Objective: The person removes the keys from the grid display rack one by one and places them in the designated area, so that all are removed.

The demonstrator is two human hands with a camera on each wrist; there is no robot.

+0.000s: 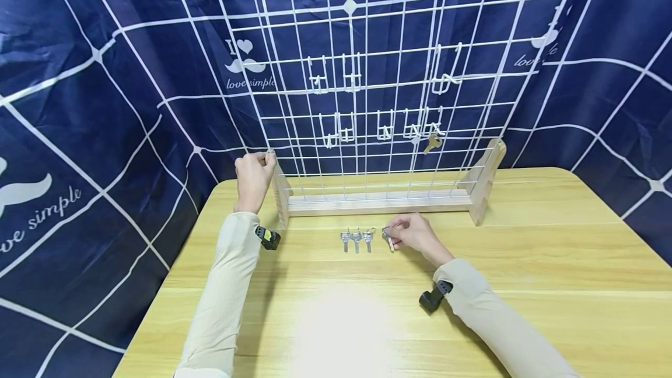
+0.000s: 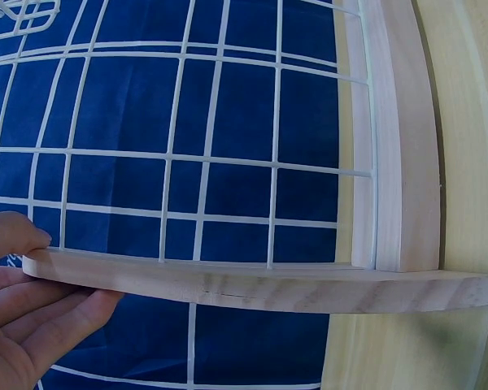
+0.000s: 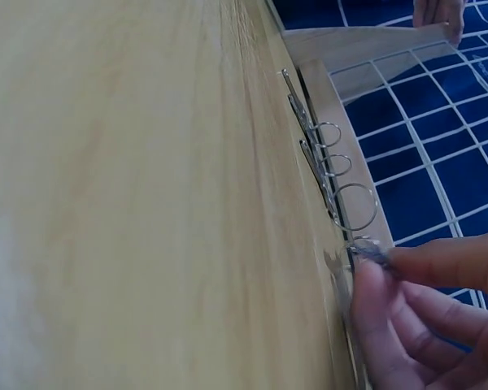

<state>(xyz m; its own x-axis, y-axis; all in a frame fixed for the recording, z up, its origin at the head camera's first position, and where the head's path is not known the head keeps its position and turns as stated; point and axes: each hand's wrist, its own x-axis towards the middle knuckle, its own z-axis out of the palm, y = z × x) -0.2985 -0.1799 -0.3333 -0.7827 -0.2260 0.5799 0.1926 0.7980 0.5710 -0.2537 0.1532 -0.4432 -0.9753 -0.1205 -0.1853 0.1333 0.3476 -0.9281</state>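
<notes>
My left hand [image 1: 254,179] grips the top of the wooden side support [image 2: 228,286] at the left end of a white wire grid rack [image 1: 367,159]. In the left wrist view the thumb lies on one face of the wood, fingers on the other. Between thumb and fingertips, my right hand [image 1: 418,233] pinches a silver key [image 1: 390,242] by its head, just above the table in front of the rack. Left of it, several silver keys [image 1: 356,240] with small rings lie in a row. From a lower right hook hangs a brass-coloured key [image 1: 433,143].
White wire hooks [image 1: 385,133] hang on the grid in two rows, with a larger hook [image 1: 446,81] at upper right. A wooden base bar [image 1: 378,207] joins the side supports. The wooden table [image 1: 551,249] reaches out to the right. Behind hangs a blue patterned cloth [image 1: 131,133].
</notes>
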